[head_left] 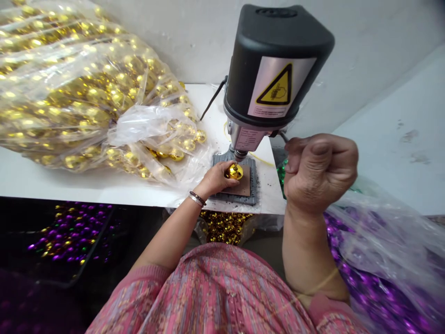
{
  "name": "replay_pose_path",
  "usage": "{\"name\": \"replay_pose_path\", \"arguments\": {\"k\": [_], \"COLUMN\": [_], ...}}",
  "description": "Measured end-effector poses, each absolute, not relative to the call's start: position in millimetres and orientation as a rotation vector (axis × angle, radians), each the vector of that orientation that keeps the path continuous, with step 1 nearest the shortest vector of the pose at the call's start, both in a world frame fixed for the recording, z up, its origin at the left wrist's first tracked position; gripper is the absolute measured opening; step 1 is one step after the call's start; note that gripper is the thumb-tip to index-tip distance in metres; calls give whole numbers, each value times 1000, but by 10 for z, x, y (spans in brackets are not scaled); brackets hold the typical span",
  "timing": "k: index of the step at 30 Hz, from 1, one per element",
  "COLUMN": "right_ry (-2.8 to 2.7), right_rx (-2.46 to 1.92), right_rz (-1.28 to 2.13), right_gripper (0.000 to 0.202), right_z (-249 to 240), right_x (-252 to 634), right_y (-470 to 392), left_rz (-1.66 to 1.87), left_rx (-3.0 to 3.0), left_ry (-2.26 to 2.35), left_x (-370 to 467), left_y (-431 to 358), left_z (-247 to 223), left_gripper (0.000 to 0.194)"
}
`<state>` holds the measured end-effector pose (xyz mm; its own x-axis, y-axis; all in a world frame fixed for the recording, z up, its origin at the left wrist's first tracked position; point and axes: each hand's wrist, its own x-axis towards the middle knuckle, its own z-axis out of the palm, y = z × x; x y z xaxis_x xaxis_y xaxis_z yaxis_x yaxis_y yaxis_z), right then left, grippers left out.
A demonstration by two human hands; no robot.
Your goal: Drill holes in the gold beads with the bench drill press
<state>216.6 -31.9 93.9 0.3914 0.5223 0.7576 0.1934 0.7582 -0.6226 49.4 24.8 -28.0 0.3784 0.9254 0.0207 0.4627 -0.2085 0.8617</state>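
Note:
A shiny gold ball [236, 172] rests on a brown board [245, 185] that lies on the grey base [253, 169] of a bench drill press. My left hand [217, 178] grips the ball from its left side, thumb and fingers around it. Directly over the ball is the drill chuck [240, 155], its bit meeting the ball's top. Above hangs the black motor housing [278, 41] with a yellow warning label. My right hand [320, 171] is closed around the press's feed lever [284, 136] at the right; most of the lever is hidden.
A large clear bag of gold balls [86, 93] fills the left of the white table [121, 188]. Below the table's front edge sit gold pieces [225, 227]. Purple balls [76, 232] lie lower left; a bag of purple items [378, 260] stands right. A black cable [212, 99] runs behind the press.

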Motion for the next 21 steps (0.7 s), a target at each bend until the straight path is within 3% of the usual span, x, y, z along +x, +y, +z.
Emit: {"name": "replay_pose_path", "arguments": {"k": [12, 21], "right_ry": [-1162, -1103], "right_rx": [-461, -429], "right_rz": [105, 84], "right_gripper": [27, 35], "right_z": [764, 705], "right_x": [2134, 2051], "right_y": [-176, -149], "left_rz": [714, 714], "left_rx": [1824, 1807], "left_ry": [1212, 1229], "left_x": [480, 494], "left_y": [275, 238], "left_z": [-294, -227], "left_gripper": [48, 46]}}
